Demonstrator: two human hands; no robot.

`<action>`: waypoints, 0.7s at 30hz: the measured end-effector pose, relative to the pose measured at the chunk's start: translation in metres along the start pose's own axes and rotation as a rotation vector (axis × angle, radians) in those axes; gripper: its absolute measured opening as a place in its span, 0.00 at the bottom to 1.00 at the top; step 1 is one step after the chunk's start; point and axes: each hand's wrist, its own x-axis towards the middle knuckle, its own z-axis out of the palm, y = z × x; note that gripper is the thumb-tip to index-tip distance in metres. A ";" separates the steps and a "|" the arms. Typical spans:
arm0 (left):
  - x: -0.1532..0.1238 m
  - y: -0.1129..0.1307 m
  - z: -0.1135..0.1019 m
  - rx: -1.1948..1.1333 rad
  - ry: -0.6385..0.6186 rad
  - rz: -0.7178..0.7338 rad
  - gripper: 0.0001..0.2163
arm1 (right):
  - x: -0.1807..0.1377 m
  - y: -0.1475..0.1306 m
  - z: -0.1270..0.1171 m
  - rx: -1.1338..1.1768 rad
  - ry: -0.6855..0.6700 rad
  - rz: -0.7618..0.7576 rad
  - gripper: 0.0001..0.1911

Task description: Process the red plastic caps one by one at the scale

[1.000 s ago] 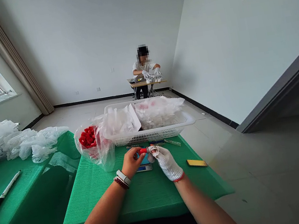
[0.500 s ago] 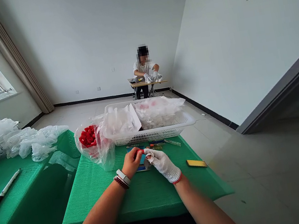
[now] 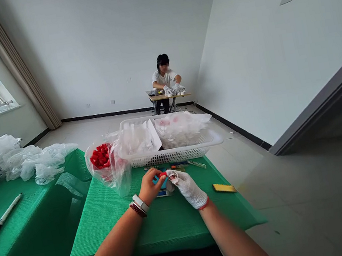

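Observation:
Above the green-covered table, my left hand (image 3: pixel 150 187) pinches a small red plastic piece (image 3: pixel 162 174) between thumb and fingers. A white watch band and a beaded bracelet circle that wrist. My right hand (image 3: pixel 187 187), in a white knit glove with a red cuff, has its curled fingertips closed at the piece's right end. Directly beneath the hands lies a flat blue item (image 3: pixel 164 193), mostly covered by them. To the left, a clear plastic bag (image 3: pixel 123 182) holds several similar red pieces (image 3: pixel 100 156).
A white slotted basket (image 3: pixel 176 155) full of clear bags stands at the table's (image 3: pixel 116 230) far edge. Slim tools (image 3: pixel 180 164) lie before it; a yellow block (image 3: pixel 224 188) sits at right. On the left table are a marker (image 3: pixel 4 218) and bags (image 3: pixel 36 160). A person (image 3: pixel 165 78) sits beyond.
My left thumb and fingers have shifted on the red piece, so more of it shows. The gloved right hand stays nearly in place. The view has shifted slightly.

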 end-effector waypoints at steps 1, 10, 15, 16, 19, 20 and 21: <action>0.000 0.000 0.000 0.003 -0.011 -0.017 0.16 | 0.000 0.000 0.001 -0.004 -0.004 0.000 0.19; 0.000 -0.008 0.004 -0.010 -0.039 -0.020 0.15 | 0.003 0.003 0.002 0.003 0.026 -0.013 0.18; 0.002 -0.002 0.001 -0.016 -0.031 0.038 0.07 | 0.004 0.000 0.004 0.029 0.041 0.017 0.20; 0.002 -0.002 0.000 -0.017 -0.028 0.042 0.06 | 0.004 -0.001 0.004 0.036 0.039 0.018 0.20; 0.002 -0.003 0.001 -0.013 -0.029 0.033 0.08 | 0.004 0.001 0.003 0.044 0.051 0.020 0.19; 0.001 -0.005 0.001 -0.006 -0.033 0.022 0.09 | 0.003 0.002 0.003 0.035 0.058 0.021 0.18; 0.001 -0.006 0.002 0.000 -0.039 0.008 0.11 | 0.003 0.002 0.002 0.022 0.063 0.021 0.18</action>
